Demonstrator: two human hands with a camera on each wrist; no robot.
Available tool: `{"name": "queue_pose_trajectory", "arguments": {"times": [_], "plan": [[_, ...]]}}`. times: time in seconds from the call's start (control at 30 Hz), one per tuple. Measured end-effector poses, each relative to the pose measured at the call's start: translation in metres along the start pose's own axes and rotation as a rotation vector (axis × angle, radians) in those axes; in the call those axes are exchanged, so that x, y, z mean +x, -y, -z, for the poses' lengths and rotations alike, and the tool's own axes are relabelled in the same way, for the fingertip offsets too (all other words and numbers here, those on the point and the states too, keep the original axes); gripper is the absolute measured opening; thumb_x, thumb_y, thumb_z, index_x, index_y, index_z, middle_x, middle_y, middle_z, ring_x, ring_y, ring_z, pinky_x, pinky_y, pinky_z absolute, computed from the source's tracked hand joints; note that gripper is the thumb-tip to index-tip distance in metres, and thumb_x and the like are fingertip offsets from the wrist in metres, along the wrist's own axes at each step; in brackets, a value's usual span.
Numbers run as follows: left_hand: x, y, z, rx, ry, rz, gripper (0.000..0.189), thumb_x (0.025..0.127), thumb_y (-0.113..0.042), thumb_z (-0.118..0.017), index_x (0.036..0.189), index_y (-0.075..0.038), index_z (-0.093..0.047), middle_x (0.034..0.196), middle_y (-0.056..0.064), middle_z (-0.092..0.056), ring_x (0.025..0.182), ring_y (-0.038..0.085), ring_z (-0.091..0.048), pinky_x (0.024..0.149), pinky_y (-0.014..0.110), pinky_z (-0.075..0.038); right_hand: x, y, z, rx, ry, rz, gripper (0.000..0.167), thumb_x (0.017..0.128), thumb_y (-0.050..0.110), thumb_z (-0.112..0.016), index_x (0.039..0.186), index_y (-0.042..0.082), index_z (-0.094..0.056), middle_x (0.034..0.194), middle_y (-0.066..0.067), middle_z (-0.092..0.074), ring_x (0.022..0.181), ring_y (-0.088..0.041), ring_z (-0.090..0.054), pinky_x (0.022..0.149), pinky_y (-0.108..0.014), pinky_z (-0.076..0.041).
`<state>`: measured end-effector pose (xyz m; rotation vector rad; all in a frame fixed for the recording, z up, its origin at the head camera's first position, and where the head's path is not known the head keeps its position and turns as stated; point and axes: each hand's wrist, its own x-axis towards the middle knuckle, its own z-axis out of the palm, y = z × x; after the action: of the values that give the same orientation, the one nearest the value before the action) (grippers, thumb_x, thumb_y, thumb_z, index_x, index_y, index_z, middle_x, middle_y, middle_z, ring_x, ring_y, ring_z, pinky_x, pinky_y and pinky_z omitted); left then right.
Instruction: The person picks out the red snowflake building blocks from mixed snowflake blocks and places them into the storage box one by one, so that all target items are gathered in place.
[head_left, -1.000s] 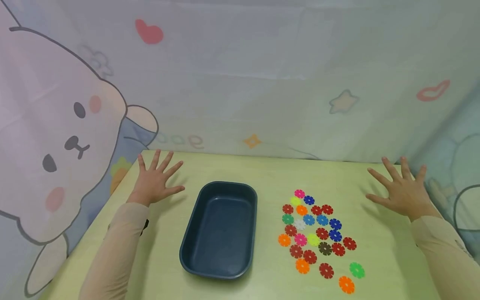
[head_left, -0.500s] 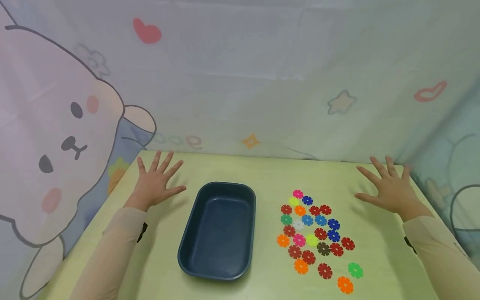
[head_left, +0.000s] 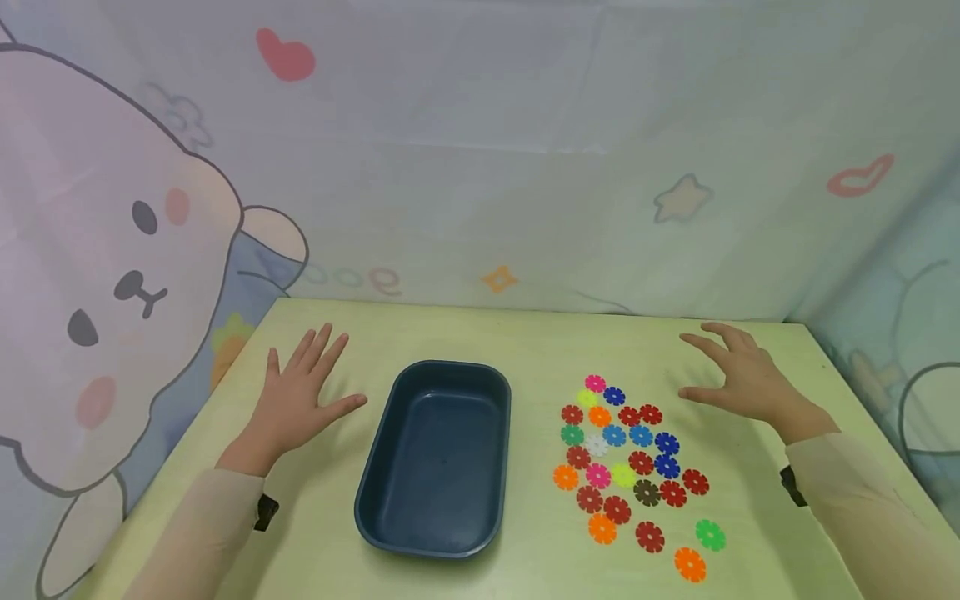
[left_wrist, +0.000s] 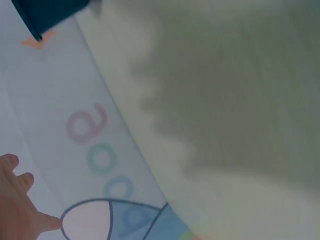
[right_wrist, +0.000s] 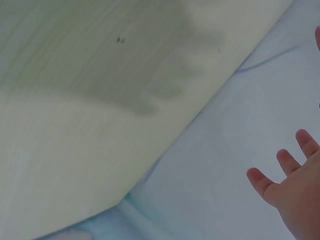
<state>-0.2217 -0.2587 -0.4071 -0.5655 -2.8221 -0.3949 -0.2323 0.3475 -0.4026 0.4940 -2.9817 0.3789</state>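
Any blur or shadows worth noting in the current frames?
Head: the discs read clearly, down to their notches. Left wrist: a broad, soft-edged shadow covers much of the tabletop, and the printed letters look soft. Right wrist: a similar shadow darkens the upper tabletop; the right hand has crisper edges.

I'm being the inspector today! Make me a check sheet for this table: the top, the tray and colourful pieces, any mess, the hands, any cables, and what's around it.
Surface: pale yellow-green table; the right wrist view shows a small dark mark.
Job's things: dark blue tray; notched colourful discs lying flat to its right.
Clutter: nothing seen.
Hands: left hand is left of the tray, right hand beyond the discs; both hold nothing.
Cables: nothing seen.
Surroundings: cloth behind the table, printed with a bear and a red heart.
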Motion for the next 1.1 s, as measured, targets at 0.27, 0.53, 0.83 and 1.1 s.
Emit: {"name": "queue_pose_trajectory", "arguments": {"times": [0.27, 0.53, 0.83, 1.1], "plan": [[-0.025, -0.031, 0.0, -0.247, 0.006, -0.029, 0.091, 0.087, -0.046, -0.068, 0.156, -0.017, -0.017, 0.161, 0.01, -0.012, 0.147, 0.034, -0.011, 0.107, 0.07, -0.002, 0.006, 0.011, -0.022, 0.159, 0.018, -0.029, 0.082, 0.08, 0.045, -0.077, 0.143, 0.008, -0.042, 0.142, -0.024, -0.034, 0.128, -0.047, -0.03, 0.097, -0.071, -0.029], [-0.047, -0.052, -0.004, -0.426, 0.119, -0.032, 0.094, 0.086, -0.04, -0.07, 0.157, -0.024, -0.009, 0.162, 0.007, -0.008, 0.147, 0.034, -0.011, 0.109, 0.067, -0.002, 0.011, 0.014, -0.041, 0.281, 0.089, -0.019, 0.078, 0.082, 0.038, -0.077, 0.143, 0.005, -0.042, 0.143, -0.025, -0.032, 0.129, -0.047, -0.031, 0.098, -0.07, -0.031], [-0.07, -0.061, -0.01, -0.593, 0.242, -0.005, 0.106, 0.083, -0.038, -0.075, 0.156, -0.029, 0.001, 0.163, 0.005, -0.001, 0.147, 0.036, -0.002, 0.111, 0.063, 0.0, 0.008, 0.018, -0.052, 0.35, 0.206, -0.078, 0.077, 0.085, 0.039, -0.073, 0.144, 0.004, -0.039, 0.14, -0.026, -0.036, 0.118, -0.046, -0.045, 0.092, -0.063, -0.042], [-0.086, -0.066, -0.013, -0.682, 0.327, 0.023, 0.114, 0.08, -0.033, -0.079, 0.155, -0.028, 0.006, 0.162, 0.011, 0.003, 0.144, 0.046, 0.004, 0.107, 0.07, -0.006, 0.007, 0.017, -0.063, 0.365, 0.245, -0.102, 0.066, 0.083, 0.032, -0.076, 0.137, 0.003, -0.049, 0.128, -0.023, -0.047, 0.112, -0.041, -0.048, 0.091, -0.061, -0.043]]}}
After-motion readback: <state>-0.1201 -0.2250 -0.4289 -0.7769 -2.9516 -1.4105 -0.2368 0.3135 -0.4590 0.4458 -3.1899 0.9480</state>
